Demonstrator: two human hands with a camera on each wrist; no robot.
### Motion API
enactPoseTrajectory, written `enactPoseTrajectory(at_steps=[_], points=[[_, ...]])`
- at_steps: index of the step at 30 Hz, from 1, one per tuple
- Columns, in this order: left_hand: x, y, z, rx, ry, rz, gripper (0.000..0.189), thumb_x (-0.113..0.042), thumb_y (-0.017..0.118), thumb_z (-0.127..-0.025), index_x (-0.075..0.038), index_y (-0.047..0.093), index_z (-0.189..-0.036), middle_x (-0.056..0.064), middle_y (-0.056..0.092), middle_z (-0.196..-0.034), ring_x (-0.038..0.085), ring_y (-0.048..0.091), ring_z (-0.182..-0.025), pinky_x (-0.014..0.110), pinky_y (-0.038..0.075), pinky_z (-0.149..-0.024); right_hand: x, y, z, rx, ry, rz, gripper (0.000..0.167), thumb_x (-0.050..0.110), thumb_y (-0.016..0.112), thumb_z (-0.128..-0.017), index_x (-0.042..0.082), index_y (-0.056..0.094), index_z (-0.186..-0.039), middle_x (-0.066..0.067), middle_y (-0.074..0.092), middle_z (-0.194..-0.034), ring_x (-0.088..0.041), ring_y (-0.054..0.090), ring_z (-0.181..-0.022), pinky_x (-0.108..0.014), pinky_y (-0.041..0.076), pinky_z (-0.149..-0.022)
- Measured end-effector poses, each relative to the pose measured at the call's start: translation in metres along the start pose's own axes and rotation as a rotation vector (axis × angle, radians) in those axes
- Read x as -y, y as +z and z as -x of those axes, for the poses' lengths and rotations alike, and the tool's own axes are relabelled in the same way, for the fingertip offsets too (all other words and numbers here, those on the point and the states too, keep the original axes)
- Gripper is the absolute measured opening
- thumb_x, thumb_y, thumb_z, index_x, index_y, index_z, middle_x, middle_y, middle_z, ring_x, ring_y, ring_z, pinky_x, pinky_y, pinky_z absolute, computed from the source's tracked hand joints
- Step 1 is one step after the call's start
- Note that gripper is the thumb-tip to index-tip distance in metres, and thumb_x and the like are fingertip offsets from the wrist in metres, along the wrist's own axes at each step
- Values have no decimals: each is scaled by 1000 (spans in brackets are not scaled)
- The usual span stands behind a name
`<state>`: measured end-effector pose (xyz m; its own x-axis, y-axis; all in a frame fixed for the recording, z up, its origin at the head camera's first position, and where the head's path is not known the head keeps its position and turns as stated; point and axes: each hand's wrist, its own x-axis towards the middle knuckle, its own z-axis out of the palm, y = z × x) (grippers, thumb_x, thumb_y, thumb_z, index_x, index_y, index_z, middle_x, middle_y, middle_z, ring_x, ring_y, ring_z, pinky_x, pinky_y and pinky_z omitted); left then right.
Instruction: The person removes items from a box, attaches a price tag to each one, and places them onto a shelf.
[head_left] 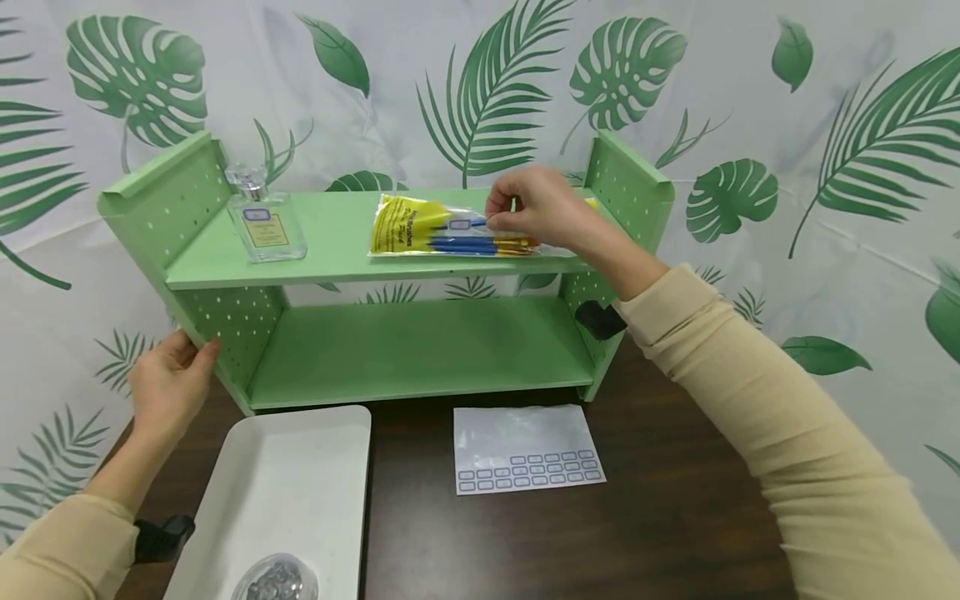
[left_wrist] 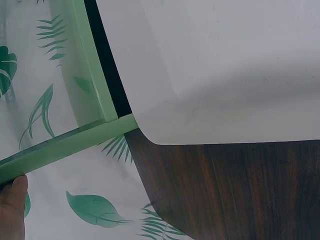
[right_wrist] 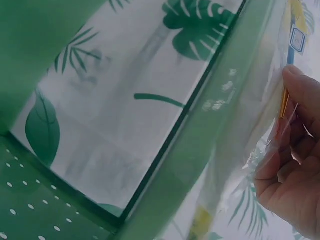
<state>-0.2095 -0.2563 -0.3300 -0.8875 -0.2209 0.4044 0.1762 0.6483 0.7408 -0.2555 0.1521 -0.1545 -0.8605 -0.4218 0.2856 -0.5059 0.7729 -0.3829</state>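
A green two-tier shelf (head_left: 420,350) with dotted side panels stands at the back of the table. My left hand (head_left: 171,379) grips the front edge of its left side panel, thumb in front; the left wrist view shows only the thumb (left_wrist: 19,195) and part of the hand at that edge. On the top tier lies a clear, yellow-printed pack of paintbrushes (head_left: 408,227) with blue handles. My right hand (head_left: 542,204) pinches this pack between thumb and fingers and covers part of it. A small blue-bordered label (right_wrist: 298,40) shows on the pack beside my fingertips.
A glass perfume bottle (head_left: 264,221) with a similar label stands at the top tier's left. Below, a white tray (head_left: 300,467) holds a round clear container (head_left: 277,577) of grey pieces. A sheet of labels (head_left: 525,433) lies on the dark wooden table (head_left: 637,525). Behind hangs a leaf-patterned cloth (head_left: 847,150).
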Motion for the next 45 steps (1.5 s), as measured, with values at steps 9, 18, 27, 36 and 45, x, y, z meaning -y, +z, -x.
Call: enactPoseTrajectory(at_steps=[9, 18, 27, 36, 45], points=[[3, 1, -2, 3, -18, -24, 39, -14, 54, -95, 9, 51, -127, 29, 57, -117, -19, 51, -87, -1, 40, -65, -4, 10, -9, -35, 14, 30, 7, 9, 66, -87, 4, 65, -81, -6, 62, -79, -18, 45, -67, -27, 37, -64], [1, 1, -2, -8, -14, -38, 39, -14, 54, -94, 8, 52, -127, 29, 57, -117, -9, 55, -94, -2, 40, -66, -8, 18, -9, -70, 36, 30, 8, 12, 68, -86, 4, 68, -87, -8, 65, -81, -17, 46, -64, -28, 38, -62], [-1, 1, -2, -20, -27, 11, 39, -12, 56, -93, 10, 53, -124, 30, 58, -113, -30, 37, -69, -3, 39, -61, -12, 21, -10, -88, 32, 51, 18, 14, 69, -86, 0, 70, -97, -12, 67, -93, -21, 51, -78, -29, 38, -67], [1, -1, 1, 24, -50, -7, 44, -16, 54, -94, 10, 48, -129, 32, 56, -118, -21, 47, -75, -2, 38, -61, -12, 22, -12, -65, 31, 67, 28, 14, 68, -86, -4, 67, -108, -18, 66, -106, -27, 56, -98, -38, 45, -82], [20, -16, 21, 369, -159, -71, 76, -39, 51, -95, 7, 17, -146, 33, 36, -139, 51, 39, -122, 56, 41, -93, -13, 22, -10, -63, 48, 77, 30, 12, 66, -87, -5, 65, -112, -20, 65, -112, -29, 55, -105, -40, 44, -92]])
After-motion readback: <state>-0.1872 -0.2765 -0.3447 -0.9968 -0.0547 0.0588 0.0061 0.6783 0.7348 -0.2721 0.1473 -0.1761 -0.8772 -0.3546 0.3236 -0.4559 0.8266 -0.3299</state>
